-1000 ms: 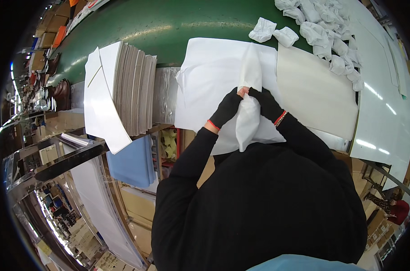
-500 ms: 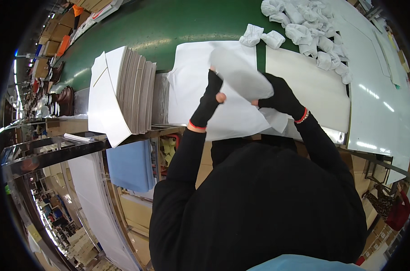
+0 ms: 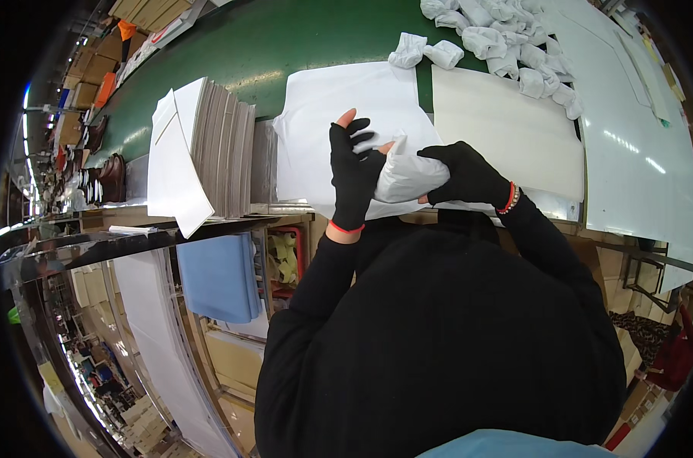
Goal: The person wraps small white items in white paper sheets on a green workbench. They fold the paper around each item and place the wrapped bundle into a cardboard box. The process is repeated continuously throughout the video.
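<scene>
A white wad of folded paper (image 3: pixel 409 177) is between my hands, close to the near edge of the table. My right hand (image 3: pixel 468 175), in a black glove with bare fingertips, is closed on its right side. On the other side my left hand (image 3: pixel 351 168), gloved alike, has its fingers spread, with one fingertip by the wad; whether it touches the wad I cannot tell. What is inside the wad, if anything, is hidden. Below lie flat white paper sheets (image 3: pixel 339 95), and to their right a cream sheet (image 3: pixel 507 114).
Several crumpled white paper wads (image 3: pixel 488 43) are heaped at the far right on the green surface (image 3: pixel 301 42). A tall stack of boards (image 3: pixel 228 153) stands at the left. Farther right is a glossy pale tabletop (image 3: pixel 629 137). A blue folded item (image 3: pixel 218 278) sits beneath the table edge.
The loose, rolled paper is now a compact wad, drawn nearer to me. My left hand has let its fingers spread, while the right hand keeps its grip.
</scene>
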